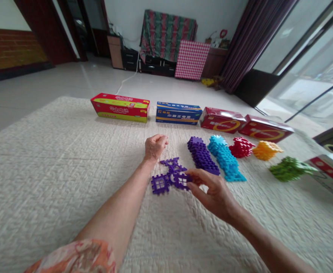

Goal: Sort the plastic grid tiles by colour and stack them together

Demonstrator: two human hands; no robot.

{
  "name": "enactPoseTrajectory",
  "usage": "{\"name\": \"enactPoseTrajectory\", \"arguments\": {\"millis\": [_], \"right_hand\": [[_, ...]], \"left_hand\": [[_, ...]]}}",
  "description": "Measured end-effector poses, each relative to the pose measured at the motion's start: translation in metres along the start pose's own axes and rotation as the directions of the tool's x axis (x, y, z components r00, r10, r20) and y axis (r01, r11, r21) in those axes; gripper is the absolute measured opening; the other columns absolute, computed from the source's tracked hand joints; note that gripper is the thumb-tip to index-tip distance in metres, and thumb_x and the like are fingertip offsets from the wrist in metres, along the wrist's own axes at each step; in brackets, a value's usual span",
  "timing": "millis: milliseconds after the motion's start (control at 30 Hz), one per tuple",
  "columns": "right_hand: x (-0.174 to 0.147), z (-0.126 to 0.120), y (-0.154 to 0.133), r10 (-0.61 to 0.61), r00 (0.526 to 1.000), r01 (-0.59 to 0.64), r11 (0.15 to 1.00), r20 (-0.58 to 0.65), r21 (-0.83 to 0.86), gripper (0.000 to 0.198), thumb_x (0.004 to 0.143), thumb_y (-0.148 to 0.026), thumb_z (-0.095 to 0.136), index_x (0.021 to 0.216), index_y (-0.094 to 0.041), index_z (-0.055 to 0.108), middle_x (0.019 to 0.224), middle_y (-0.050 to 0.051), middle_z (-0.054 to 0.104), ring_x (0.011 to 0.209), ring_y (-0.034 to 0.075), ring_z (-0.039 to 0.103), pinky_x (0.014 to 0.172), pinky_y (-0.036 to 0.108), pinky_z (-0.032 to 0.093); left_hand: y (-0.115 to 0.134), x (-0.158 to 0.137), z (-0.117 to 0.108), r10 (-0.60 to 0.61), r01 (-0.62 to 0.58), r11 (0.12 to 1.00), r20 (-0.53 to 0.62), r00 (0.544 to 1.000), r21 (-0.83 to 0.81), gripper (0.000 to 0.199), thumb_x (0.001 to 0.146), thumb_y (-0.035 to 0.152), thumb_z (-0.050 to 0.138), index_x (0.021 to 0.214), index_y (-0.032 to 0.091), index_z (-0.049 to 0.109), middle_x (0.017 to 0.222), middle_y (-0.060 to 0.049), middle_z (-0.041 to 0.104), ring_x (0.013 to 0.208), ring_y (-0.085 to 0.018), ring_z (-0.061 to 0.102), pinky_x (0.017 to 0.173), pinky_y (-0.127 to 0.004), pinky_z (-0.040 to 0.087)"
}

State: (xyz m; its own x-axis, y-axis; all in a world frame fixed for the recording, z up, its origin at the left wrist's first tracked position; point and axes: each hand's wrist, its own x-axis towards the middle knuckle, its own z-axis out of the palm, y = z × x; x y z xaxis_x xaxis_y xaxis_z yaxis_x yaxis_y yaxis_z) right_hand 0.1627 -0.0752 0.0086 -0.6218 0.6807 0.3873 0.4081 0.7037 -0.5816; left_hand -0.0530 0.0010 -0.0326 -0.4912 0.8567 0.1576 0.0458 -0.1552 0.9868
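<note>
My right hand [212, 191] pinches a purple interlocking plastic tile [180, 181] with a window-like lattice, between thumb and fingers. Beside it, to the left, a square purple window tile [160, 184] lies on the cream quilted cover. More purple pieces [173, 165], one of them triangular, lie just beyond. My left hand [156, 146] rests beyond these pieces, curled into a loose fist; its inner fingers are hidden. Right of the loose pieces, a long purple row of tiles [203, 154] lies near my right hand, with a light blue row [226, 157] alongside.
Red tiles [241, 147], yellow tiles [267, 150] and green tiles [290, 169] are piled farther right. A red-and-green box [121, 108], a blue box [178, 113] and two dark red boxes [222, 120] line the back. A white-and-red box [331, 176] stands at the right edge.
</note>
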Motion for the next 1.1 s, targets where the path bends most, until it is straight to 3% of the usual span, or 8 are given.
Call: {"name": "enactPoseTrajectory", "arguments": {"millis": [133,300,367,467,633,767,933,1100], "right_hand": [[-0.007,0.004,0.000,0.141,0.983,-0.138,0.990,0.117,-0.033,0.029,0.083,-0.013,0.057,0.111,-0.018,0.060,0.074,-0.001,0.066,0.055,0.011,0.060,0.051,0.024,0.052],[-0.010,0.001,-0.003,0.056,0.988,-0.025,0.977,0.144,-0.213,0.044,0.081,-0.020,0.064,0.123,-0.017,0.055,0.126,0.015,0.057,0.105,0.024,0.064,0.089,0.041,0.056],[-0.009,-0.001,-0.004,0.028,0.978,0.019,0.975,0.205,-0.223,0.051,0.078,-0.018,0.066,0.127,-0.018,0.052,0.131,0.015,0.055,0.115,0.026,0.059,0.094,0.043,0.053],[-0.009,-0.001,-0.007,0.012,0.967,0.047,0.973,0.253,-0.227,0.050,0.076,-0.014,0.065,0.125,-0.017,0.053,0.124,0.013,0.060,0.111,0.026,0.059,0.093,0.043,0.053],[-0.013,0.000,-0.006,-0.095,0.976,0.140,0.962,0.194,-0.233,0.047,0.083,-0.019,0.063,0.128,-0.018,0.050,0.125,0.013,0.060,0.114,0.024,0.058,0.094,0.043,0.052],[-0.028,-0.015,0.012,-0.211,0.973,0.230,0.903,0.094,-0.363,0.042,0.089,-0.021,0.058,0.130,-0.019,0.049,0.128,0.014,0.059,0.119,0.027,0.055,0.097,0.048,0.049],[-0.050,-0.038,0.043,-0.194,0.979,0.140,0.856,-0.057,-0.498,0.048,0.088,-0.021,0.059,0.134,-0.020,0.046,0.129,0.015,0.059,0.122,0.030,0.053,0.096,0.052,0.048],[-0.056,-0.039,0.054,-0.123,0.990,0.068,0.851,-0.072,-0.520,0.046,0.088,-0.021,0.058,0.132,-0.020,0.047,0.129,0.015,0.059,0.122,0.030,0.052,0.097,0.054,0.047]], "left_hand": [[0.001,-0.001,0.000,-0.008,0.008,1.000,-0.001,1.000,0.009,0.023,0.071,0.037,0.060,0.062,0.017,0.067,0.055,0.001,0.061,0.050,-0.011,0.052,0.049,-0.022,0.039],[-0.001,-0.001,0.001,-0.015,0.015,1.000,-0.003,1.000,0.005,0.022,0.070,0.037,0.061,0.063,0.017,0.067,0.056,0.000,0.062,0.049,-0.011,0.052,0.048,-0.022,0.039],[-0.002,0.000,0.001,-0.008,0.008,1.000,-0.002,1.000,0.015,0.023,0.071,0.037,0.061,0.063,0.017,0.068,0.057,0.000,0.062,0.050,-0.010,0.052,0.048,-0.021,0.039],[-0.001,-0.001,0.000,-0.002,0.001,1.000,0.003,1.000,0.024,0.023,0.071,0.038,0.061,0.064,0.017,0.068,0.057,0.000,0.063,0.050,-0.010,0.053,0.048,-0.021,0.039],[0.002,-0.002,0.000,-0.010,0.010,1.000,0.000,1.000,0.026,0.024,0.070,0.038,0.061,0.066,0.017,0.070,0.057,0.000,0.063,0.050,-0.011,0.053,0.047,-0.021,0.039],[0.001,-0.002,0.001,-0.016,0.016,1.000,-0.008,1.000,0.018,0.023,0.069,0.038,0.062,0.069,0.017,0.071,0.057,0.000,0.063,0.049,-0.010,0.053,0.046,-0.020,0.039],[0.001,-0.002,0.001,-0.015,0.016,1.000,-0.013,1.000,0.022,0.022,0.068,0.037,0.063,0.066,0.017,0.071,0.056,0.000,0.063,0.049,-0.011,0.053,0.046,-0.021,0.039],[-0.001,-0.002,0.000,-0.002,0.002,1.000,-0.012,1.000,0.027,0.022,0.069,0.038,0.063,0.068,0.017,0.071,0.057,0.000,0.063,0.050,-0.011,0.054,0.046,-0.021,0.039]]}}
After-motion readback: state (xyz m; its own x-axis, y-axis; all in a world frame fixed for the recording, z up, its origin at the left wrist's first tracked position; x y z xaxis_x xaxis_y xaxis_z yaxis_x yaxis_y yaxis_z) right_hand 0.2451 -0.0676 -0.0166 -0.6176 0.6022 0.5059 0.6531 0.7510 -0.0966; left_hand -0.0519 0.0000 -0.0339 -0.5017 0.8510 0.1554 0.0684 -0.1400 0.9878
